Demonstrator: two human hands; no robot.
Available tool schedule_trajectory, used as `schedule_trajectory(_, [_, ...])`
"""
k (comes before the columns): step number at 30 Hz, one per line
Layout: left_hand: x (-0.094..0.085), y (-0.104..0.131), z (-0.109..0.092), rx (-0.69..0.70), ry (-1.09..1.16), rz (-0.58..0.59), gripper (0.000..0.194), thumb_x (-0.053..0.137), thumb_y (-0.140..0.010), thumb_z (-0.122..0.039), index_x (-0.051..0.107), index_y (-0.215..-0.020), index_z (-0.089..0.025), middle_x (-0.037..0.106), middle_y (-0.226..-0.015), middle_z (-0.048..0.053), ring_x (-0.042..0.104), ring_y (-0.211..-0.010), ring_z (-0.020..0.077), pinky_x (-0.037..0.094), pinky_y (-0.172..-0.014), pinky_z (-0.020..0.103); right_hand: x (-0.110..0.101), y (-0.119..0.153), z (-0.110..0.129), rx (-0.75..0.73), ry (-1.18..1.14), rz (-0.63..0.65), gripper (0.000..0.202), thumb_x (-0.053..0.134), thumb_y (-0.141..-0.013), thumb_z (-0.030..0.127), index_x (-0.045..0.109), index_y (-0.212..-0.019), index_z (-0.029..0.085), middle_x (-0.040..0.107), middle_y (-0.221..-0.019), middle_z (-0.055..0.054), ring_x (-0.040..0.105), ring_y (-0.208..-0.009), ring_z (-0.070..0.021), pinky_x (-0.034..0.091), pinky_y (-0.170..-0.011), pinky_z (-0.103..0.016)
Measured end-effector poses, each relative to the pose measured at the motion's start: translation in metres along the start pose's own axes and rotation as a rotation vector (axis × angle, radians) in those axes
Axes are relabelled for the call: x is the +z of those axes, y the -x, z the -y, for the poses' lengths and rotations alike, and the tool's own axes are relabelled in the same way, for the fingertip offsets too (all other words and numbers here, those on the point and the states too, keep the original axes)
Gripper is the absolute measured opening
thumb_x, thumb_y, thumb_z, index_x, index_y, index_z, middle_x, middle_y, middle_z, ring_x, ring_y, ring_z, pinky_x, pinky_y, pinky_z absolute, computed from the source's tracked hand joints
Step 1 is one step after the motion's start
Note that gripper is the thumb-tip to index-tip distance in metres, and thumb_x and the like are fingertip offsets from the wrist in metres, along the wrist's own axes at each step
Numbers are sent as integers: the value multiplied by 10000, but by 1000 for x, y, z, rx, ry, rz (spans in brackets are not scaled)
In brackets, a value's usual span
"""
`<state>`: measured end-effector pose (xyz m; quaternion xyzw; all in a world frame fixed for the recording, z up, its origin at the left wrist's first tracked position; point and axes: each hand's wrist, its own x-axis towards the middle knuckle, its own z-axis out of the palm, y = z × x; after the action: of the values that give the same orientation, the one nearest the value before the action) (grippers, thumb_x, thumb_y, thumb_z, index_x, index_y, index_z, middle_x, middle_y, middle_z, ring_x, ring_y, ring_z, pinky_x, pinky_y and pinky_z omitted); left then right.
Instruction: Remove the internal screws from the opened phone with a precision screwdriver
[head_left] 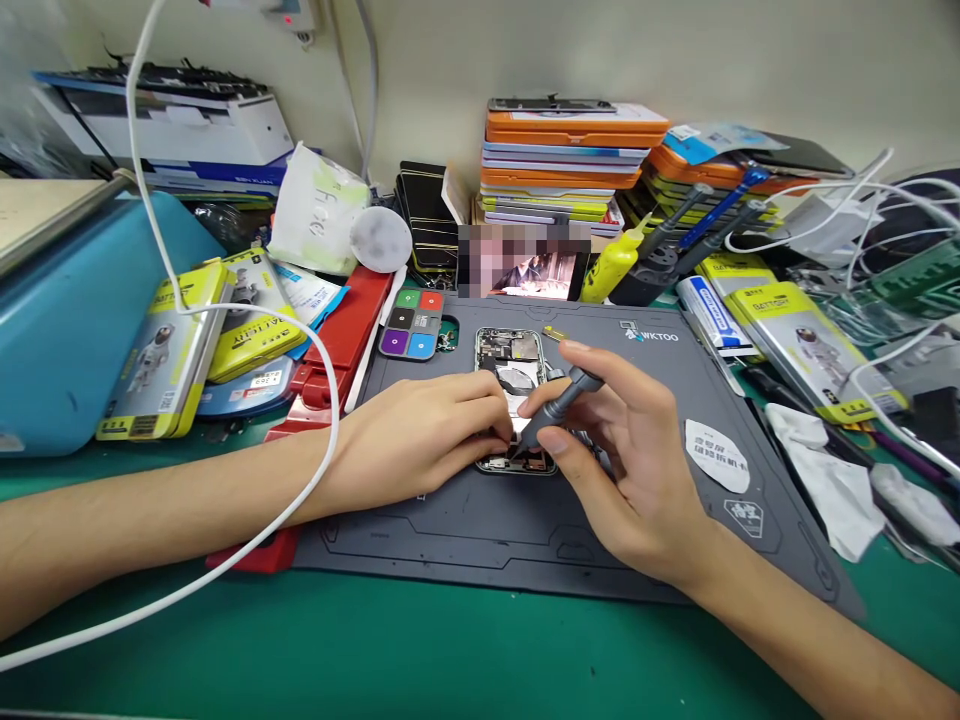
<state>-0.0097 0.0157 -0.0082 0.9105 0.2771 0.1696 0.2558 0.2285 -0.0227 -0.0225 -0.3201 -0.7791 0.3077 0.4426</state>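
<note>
An opened smartphone (511,347) lies on the grey work mat (480,535) with its inner parts exposed. My left hand (439,430) rests at the phone's left side, its fingers bent and closed on the lower part of the frame; the fingertips are partly hidden. In my right hand (645,465) is a grey screwdriver (556,408), held tilted between thumb and fingers. Its tip points down into the lower end of the phone. Just above the phone's right corner lies a small yellow-tipped piece (553,333).
A coloured screw tray (412,322) sits on the mat's upper left. Behind the mat stand a lit phone screen (540,270), a yellow bottle (611,262) and a tool holder (649,275). Battery boxes (810,340) line the right. A white cable (330,400) crosses above my left forearm.
</note>
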Motion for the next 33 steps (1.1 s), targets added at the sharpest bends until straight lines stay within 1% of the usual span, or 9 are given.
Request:
schedule_trajectory(4, [0, 0, -1, 26, 2, -22, 119, 548, -1083, -177, 656, -1133, -184, 680, -1148, 29, 689, -1033, 183, 499, -852, 258, 1, 2, -1, -30, 46, 13, 740, 594, -1010, 22, 333, -1632, 325, 584, -1451, -103, 702, -1075, -177, 626, -946, -369])
schedule_trajectory(6, [0, 0, -2, 19, 6, -22, 124, 549, -1084, -182, 661, -1135, -187, 681, -1153, 29, 690, -1035, 183, 502, -860, 260, 2, 1, -1, -44, 57, -6, 734, 584, -1013, 22, 329, -1632, 321, 559, -1508, -121, 701, -1122, -194, 629, -935, -378])
schedule_trajectory(8, [0, 0, -2, 11, 12, -16, 129, 551, -1083, -187, 672, -1129, -185, 686, -1150, 28, 692, -1033, 183, 504, -876, 262, 2, 0, 0, -39, 53, -28, 710, 564, -1024, 31, 323, -1627, 317, 566, -1506, -137, 693, -1169, -217, 634, -903, -388])
schedule_trajectory(11, [-1, 0, -1, -8, 18, 8, 135, 557, -1084, -196, 686, -1118, -181, 693, -1158, 27, 695, -1028, 181, 505, -886, 264, 2, -1, 0, -18, 34, -30, 676, 552, -1035, 49, 331, -1618, 311, 612, -1442, -137, 699, -1141, -226, 639, -869, -395])
schedule_trajectory(13, [-1, 0, -1, -10, 14, 15, 140, 557, -1089, -212, 690, -1117, -180, 693, -1170, 29, 695, -1031, 181, 503, -885, 265, 2, -1, 0, -21, 32, -22, 681, 563, -1029, 51, 341, -1618, 310, 585, -1492, -143, 699, -1143, -230, 642, -865, -394])
schedule_trajectory(19, [-1, -1, 0, 24, 5, -8, 146, 545, -1093, -209, 679, -1141, -177, 692, -1162, 38, 692, -1031, 181, 492, -869, 261, 3, 1, -3, -82, 83, -14, 786, 587, -994, -4, 316, -1648, 336, 519, -1583, -96, 703, -1140, -196, 636, -980, -384])
schedule_trajectory(27, [-2, 0, -2, 20, 5, -1, 143, 534, -1095, -202, 662, -1157, -202, 685, -1179, 29, 686, -1055, 183, 497, -880, 265, 3, 4, -4, -124, 127, -11, 823, 625, -968, -16, 310, -1655, 310, 533, -1584, -96, 710, -1146, -187, 639, -985, -358])
schedule_trajectory(30, [-2, 0, -2, -4, 12, 18, 158, 530, -1092, -195, 650, -1192, -217, 682, -1203, 34, 688, -1074, 191, 510, -902, 274, 3, 4, -5, -129, 156, -3, 821, 627, -973, -5, 304, -1659, 309, 564, -1566, -107, 727, -1130, -199, 651, -957, -373])
schedule_trajectory(33, [-2, 0, -1, 2, -1, 22, 160, 527, -1094, -202, 648, -1196, -222, 684, -1252, 47, 688, -1115, 205, 515, -918, 283, 2, 0, -3, -155, 175, 21, 808, 640, -980, 25, 317, -1650, 340, 620, -1528, -98, 734, -1160, -230, 662, -949, -413])
